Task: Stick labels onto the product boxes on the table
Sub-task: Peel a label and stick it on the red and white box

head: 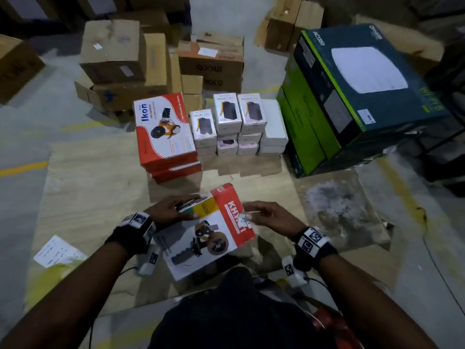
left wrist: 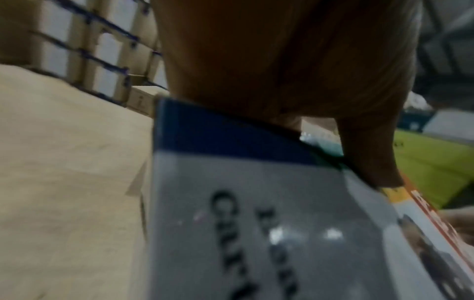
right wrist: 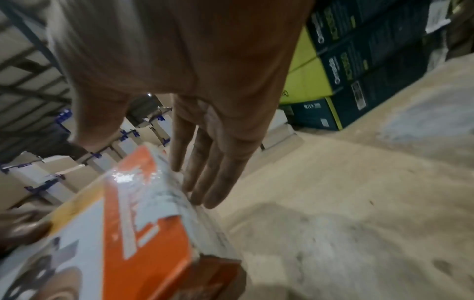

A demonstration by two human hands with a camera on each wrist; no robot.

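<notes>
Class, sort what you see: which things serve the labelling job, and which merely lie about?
In the job: tape-dispenser box, white label, left hand, right hand.

Lying about: paper sheet, brown cartons, green boxes.

Fingers on box edge

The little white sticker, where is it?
In the head view, the sticker is on the red strip of the box, under the right hand fingertips.

bare forearms, black wristbands carrying white black-patterned marker tags
</notes>
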